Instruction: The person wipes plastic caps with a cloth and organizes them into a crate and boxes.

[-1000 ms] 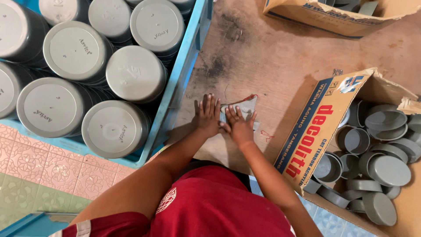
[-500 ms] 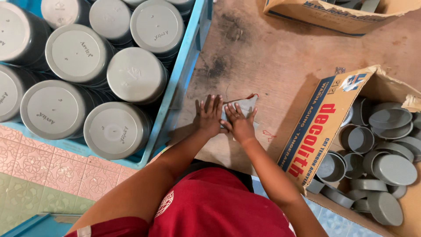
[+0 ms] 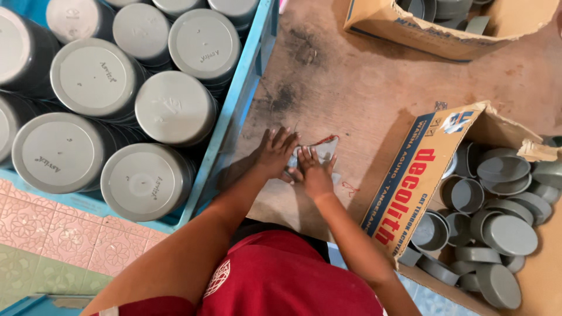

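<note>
Both my hands rest on a small clear plastic bag (image 3: 324, 150) with a red edge, which lies flat on the brown wooden board (image 3: 363, 88). My left hand (image 3: 274, 153) presses down with its fingers spread at the bag's left side. Beside it, my right hand (image 3: 314, 173) lies palm down, fingers on the bag. What is inside the bag, if anything, is hidden by my hands. My arms reach forward from my red shirt (image 3: 281, 281).
A blue crate (image 3: 234, 126) on the left holds several stacks of grey round containers (image 3: 175, 108). At the right an open cardboard box (image 3: 410, 187) holds several grey caps (image 3: 509, 234). Another cardboard box (image 3: 445, 26) sits at the top. Pink tiled floor (image 3: 52, 240) shows lower left.
My hands stay on the plastic bag; the left fingers have spread a little. The view has shifted slightly, nothing else moved.
</note>
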